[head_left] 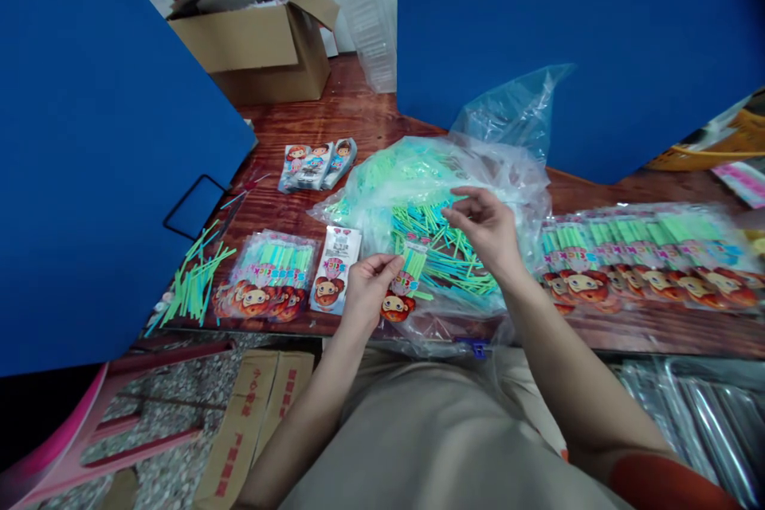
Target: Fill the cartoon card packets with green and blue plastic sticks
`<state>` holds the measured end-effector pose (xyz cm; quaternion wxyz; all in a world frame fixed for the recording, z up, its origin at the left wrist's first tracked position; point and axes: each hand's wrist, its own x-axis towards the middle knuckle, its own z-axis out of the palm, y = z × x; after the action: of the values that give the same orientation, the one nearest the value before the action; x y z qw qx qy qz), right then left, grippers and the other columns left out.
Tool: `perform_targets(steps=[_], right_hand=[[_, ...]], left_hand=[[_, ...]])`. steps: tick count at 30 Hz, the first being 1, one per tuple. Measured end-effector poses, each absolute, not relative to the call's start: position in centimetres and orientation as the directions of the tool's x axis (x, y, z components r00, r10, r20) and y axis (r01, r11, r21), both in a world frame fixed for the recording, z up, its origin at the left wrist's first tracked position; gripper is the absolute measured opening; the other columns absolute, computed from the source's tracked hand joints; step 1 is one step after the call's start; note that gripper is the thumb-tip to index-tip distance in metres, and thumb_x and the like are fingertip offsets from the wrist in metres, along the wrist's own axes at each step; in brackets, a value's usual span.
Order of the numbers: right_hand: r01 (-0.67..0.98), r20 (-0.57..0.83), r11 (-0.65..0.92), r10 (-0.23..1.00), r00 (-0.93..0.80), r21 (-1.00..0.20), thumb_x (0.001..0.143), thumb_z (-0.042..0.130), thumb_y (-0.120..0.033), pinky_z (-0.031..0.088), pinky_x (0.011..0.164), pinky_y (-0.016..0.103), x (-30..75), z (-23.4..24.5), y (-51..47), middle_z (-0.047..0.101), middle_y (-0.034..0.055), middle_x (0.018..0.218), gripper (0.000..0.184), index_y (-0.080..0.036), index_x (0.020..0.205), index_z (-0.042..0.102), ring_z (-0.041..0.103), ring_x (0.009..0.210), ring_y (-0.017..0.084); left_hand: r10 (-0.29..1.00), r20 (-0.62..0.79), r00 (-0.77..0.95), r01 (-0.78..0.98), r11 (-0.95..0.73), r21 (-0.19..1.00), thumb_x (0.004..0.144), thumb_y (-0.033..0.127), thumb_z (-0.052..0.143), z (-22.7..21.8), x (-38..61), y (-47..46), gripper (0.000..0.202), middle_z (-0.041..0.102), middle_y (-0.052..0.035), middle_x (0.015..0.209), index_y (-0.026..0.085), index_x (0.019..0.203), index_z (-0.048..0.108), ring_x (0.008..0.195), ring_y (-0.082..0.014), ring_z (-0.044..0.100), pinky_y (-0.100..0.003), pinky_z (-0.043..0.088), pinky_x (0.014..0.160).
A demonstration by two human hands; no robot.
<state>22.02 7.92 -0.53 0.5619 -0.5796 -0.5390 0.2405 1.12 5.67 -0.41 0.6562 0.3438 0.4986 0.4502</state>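
Observation:
My left hand (pixel 364 287) pinches the edge of a small clear packet (pixel 399 305) printed with a cartoon face, with green sticks showing inside. To its right my right hand (pixel 491 233) hovers over a big clear plastic bag (pixel 412 155), its thumb and fingers apart and nothing visible between them. Loose green and blue sticks (pixel 460 275) spill from the bag's mouth. Left of my left hand lies a flat packet (pixel 328 291) with the same face and a white back showing. Beyond it is a stack of filled packets (pixel 268 275).
Many overlapping filled packets (pixel 645 263) line the table's right side. Loose sticks (pixel 194 283) lie at the left edge. Small character pouches (pixel 316 166) and an open cardboard box (pixel 256 48) sit farther back. Blue panels (pixel 107 143) flank the table; a pink stool (pixel 89 422) stands below.

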Motion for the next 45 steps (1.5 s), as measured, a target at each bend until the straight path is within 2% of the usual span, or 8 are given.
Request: perform_targets(steps=[2,4,16,22,25,35,40,45], right_hand=[[0.037,0.293,0.305,0.864,0.409,-0.952,0.077,0.078,-0.032,0.055,0.059,0.027,21.4,1.2,7.1,0.067,-0.0042,0.075,0.034,-0.025,0.106,0.062,0.064,0.060,0.012],[-0.083,0.280,0.354,0.844,0.458,-0.932,0.074,0.081,-0.032,0.057,0.060,0.026,20.7,2.4,6.5,0.065,-0.0060,0.073,0.034,-0.026,0.102,0.062,0.064,0.059,0.011],[-0.066,0.284,0.332,0.879,0.383,-0.941,0.072,0.084,-0.033,0.055,0.055,0.024,17.8,1.9,5.1,0.066,-0.0056,0.068,0.030,-0.024,0.091,0.063,0.065,0.057,0.011],[0.016,0.320,0.376,0.763,0.561,-0.926,0.079,0.077,-0.038,0.057,0.062,0.027,18.4,2.0,4.6,0.068,-0.0041,0.074,0.029,-0.026,0.099,0.059,0.069,0.065,0.014],[0.030,0.320,0.371,0.756,0.571,-0.928,0.079,0.077,-0.040,0.056,0.060,0.026,18.8,1.8,4.6,0.069,-0.0034,0.075,0.031,-0.026,0.100,0.058,0.069,0.066,0.015],[-0.077,0.271,0.356,0.818,0.507,-0.931,0.074,0.081,-0.036,0.057,0.057,0.025,17.8,2.2,3.9,0.067,-0.0055,0.067,0.030,-0.024,0.092,0.062,0.067,0.058,0.012],[-0.107,0.240,0.323,0.853,0.464,-0.940,0.075,0.081,-0.035,0.056,0.056,0.025,18.0,1.7,3.7,0.069,-0.0043,0.070,0.030,-0.024,0.094,0.062,0.066,0.057,0.012],[-0.138,0.210,0.332,0.815,0.539,-0.933,0.078,0.078,-0.034,0.055,0.054,0.023,18.7,1.2,3.7,0.071,-0.0036,0.074,0.028,-0.024,0.097,0.060,0.068,0.060,0.012]], left_hand=[[0.933,-0.337,0.124,-0.235,0.358,0.904,0.055,0.034,0.088,-0.4,1.4,5.5,0.027,0.066,0.0013,0.060,0.014,0.067,0.073,0.056,-0.0089,0.053,-0.022,0.042,0.057],[0.928,-0.342,0.150,-0.229,0.369,0.901,0.057,0.036,0.088,-0.4,1.7,5.4,0.028,0.065,0.0013,0.060,0.014,0.068,0.073,0.055,-0.0090,0.053,-0.022,0.042,0.057],[0.897,-0.379,0.227,-0.242,0.429,0.871,0.055,0.040,0.088,0.0,2.5,4.9,0.034,0.062,0.0025,0.057,0.014,0.070,0.071,0.053,-0.0086,0.052,-0.022,0.041,0.053],[0.895,-0.383,0.227,-0.252,0.434,0.865,0.057,0.040,0.088,-0.2,2.4,4.8,0.034,0.061,0.0030,0.057,0.014,0.070,0.070,0.052,-0.0086,0.051,-0.022,0.040,0.052],[0.894,-0.389,0.223,-0.257,0.439,0.861,0.056,0.040,0.088,-0.1,2.4,4.8,0.034,0.060,0.0034,0.057,0.014,0.071,0.070,0.052,-0.0082,0.050,-0.022,0.041,0.053],[0.913,-0.349,0.213,-0.255,0.396,0.882,0.058,0.040,0.088,0.1,2.8,4.6,0.035,0.062,0.0022,0.063,0.014,0.074,0.071,0.058,-0.0080,0.052,-0.020,0.041,0.056],[0.918,-0.341,0.203,-0.292,0.389,0.874,0.057,0.040,0.089,0.3,3.2,4.6,0.037,0.058,0.0049,0.060,0.016,0.077,0.068,0.052,-0.0064,0.047,-0.019,0.038,0.050],[0.918,-0.344,0.198,-0.263,0.388,0.883,0.059,0.040,0.087,0.1,3.3,4.6,0.033,0.059,0.0035,0.058,0.015,0.070,0.069,0.051,-0.0065,0.047,-0.019,0.038,0.048]])
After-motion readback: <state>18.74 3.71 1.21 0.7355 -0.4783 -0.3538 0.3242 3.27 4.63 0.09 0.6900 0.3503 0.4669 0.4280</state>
